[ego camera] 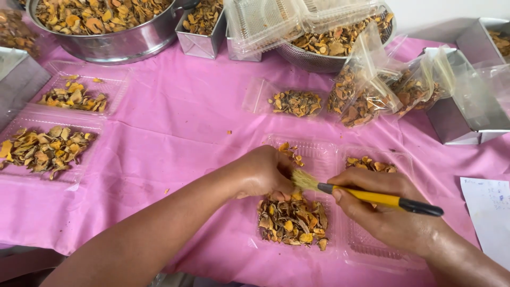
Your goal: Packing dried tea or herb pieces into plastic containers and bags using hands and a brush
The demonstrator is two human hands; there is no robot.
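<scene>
My right hand (383, 208) grips a yellow-handled brush (372, 197) with a black end, its pale bristles pointing left toward my left hand (264, 172). My left hand rests with curled fingers on the clear plastic clamshell tray (324, 157), right at the bristle tips; what it pinches is hidden. A heap of dried orange and brown slices (292, 219) lies in the tray's left half below my left hand. A smaller heap (370, 164) sits in the right half behind my right hand.
Pink cloth (180, 133) covers the table. Two clear trays of slices (47, 150) lie at left. A large steel bowl (117, 45), metal tins, a colander and filled plastic bags (372, 95) stand at the back. A white paper (491, 210) lies at right.
</scene>
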